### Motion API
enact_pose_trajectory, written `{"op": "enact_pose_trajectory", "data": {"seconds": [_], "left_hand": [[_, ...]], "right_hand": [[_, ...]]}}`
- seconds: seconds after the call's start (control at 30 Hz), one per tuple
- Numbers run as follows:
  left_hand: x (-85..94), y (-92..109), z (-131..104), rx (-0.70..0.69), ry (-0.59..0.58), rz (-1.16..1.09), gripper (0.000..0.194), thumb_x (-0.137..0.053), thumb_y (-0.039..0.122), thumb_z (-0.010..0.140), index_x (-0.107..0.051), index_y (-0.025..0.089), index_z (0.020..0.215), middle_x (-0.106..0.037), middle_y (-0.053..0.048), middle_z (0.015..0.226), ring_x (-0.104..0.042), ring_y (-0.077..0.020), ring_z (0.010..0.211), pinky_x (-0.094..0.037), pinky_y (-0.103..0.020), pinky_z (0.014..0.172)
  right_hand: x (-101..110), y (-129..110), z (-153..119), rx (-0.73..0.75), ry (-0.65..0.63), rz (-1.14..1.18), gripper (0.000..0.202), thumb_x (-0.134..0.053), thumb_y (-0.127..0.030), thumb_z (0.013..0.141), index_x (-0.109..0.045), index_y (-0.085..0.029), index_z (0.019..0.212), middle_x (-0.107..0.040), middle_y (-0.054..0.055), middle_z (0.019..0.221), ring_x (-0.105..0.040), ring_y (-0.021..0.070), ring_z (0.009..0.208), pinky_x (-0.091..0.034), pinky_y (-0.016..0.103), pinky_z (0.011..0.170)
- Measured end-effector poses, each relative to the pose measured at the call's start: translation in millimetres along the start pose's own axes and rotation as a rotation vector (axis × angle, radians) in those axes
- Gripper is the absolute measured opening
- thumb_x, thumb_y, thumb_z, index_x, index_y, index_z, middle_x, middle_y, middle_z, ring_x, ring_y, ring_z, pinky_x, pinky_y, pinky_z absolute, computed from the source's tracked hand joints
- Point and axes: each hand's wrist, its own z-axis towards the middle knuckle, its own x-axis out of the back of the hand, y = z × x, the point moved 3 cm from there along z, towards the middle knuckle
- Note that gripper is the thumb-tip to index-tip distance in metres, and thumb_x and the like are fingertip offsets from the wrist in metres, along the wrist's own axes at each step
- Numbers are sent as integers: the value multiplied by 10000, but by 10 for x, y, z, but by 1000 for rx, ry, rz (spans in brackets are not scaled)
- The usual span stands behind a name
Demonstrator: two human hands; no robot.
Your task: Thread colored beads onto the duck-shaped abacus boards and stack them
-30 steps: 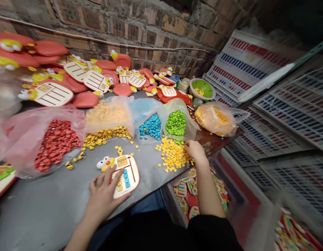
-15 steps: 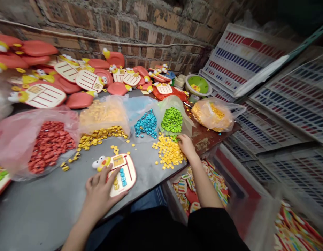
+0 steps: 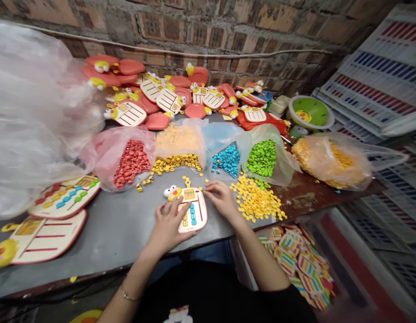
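Note:
A cream duck-headed toy board [image 3: 201,220] lies on the grey table in front of me, with googly eyes and dark red lines. Several blue pieces [image 3: 193,214] sit in one row on it and yellow pieces [image 3: 185,220] in another. My left hand [image 3: 169,226] grips the board from its left, fingers over the face and thumb along the lower edge. At the board's upper right edge, my right hand [image 3: 223,202] pinches a small green piece [image 3: 204,189], partly hidden by the fingertips. Loose yellow pieces [image 3: 258,199] are heaped to the right.
Behind the board stand open bags of red pieces [image 3: 132,161], yellow pieces [image 3: 176,162], blue pieces [image 3: 227,159] and green pieces [image 3: 262,158]. Other toy boards [image 3: 56,237] lie at left. A bin of colourful boards [image 3: 305,264] is below the table's right edge.
My right hand has moved left from the loose pieces by the green bag to the board's upper right edge. The left hand stays on the board. The view has turned left.

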Motion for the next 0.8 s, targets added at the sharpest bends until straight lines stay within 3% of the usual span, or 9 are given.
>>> {"op": "enact_pose_trajectory", "data": {"seconds": [0.07, 0.17, 0.33, 0.47, 0.67, 0.8], "left_hand": [[0, -3, 1, -11, 7, -1, 759, -725, 515, 724, -486, 254, 1395, -404, -151, 1479, -377, -350, 1287, -239, -496, 1031], [-4, -8, 7, -21, 13, 5, 729, -708, 517, 737, -496, 265, 1388, -403, -145, 1486, -396, -341, 1279, -241, -495, 1037], [-39, -26, 19, -11, 9, 19, 706, -685, 498, 745, -496, 286, 1391, -422, -135, 1476, -411, -354, 1265, -254, -514, 1028], [-45, -22, 27, 9, 1, 25, 678, -666, 482, 757, -504, 285, 1386, -424, -129, 1476, -413, -362, 1260, -261, -515, 1030], [-70, -25, 29, 1, 9, 40, 662, -653, 479, 758, -517, 280, 1375, -433, -132, 1467, -415, -367, 1257, -253, -521, 1026], [-128, -66, 26, 11, 9, 46, 667, -646, 481, 752, -512, 290, 1378, -406, -123, 1489, -426, -366, 1233, -256, -525, 1018]], "right_hand": [[-238, -8, 76, 63, -72, -65, 106, -580, -172, 869, -652, -203, 798, -668, 61, 915, -619, 189, 894, -506, 348, 827], [-390, 42, 71, 114, -118, -214, 133, -585, -105, 854, -638, -201, 777, -684, 52, 897, -606, 204, 912, -462, 390, 893], [-354, 65, -21, 79, -60, -189, 161, -532, -128, 902, -674, -203, 910, -646, 78, 1049, -595, 191, 1011, -481, 346, 909], [-349, 56, 16, 36, -27, -229, 170, -508, -161, 928, -671, -210, 928, -638, 65, 999, -596, 186, 973, -497, 328, 888], [-363, -19, 35, 94, -87, -440, 132, -578, -152, 886, -632, -205, 777, -664, 63, 932, -564, 214, 962, -460, 367, 909], [-220, -103, -56, 151, -217, -313, 119, -622, -225, 878, -620, -199, 762, -675, 43, 898, -594, 196, 917, -468, 331, 864]]}}
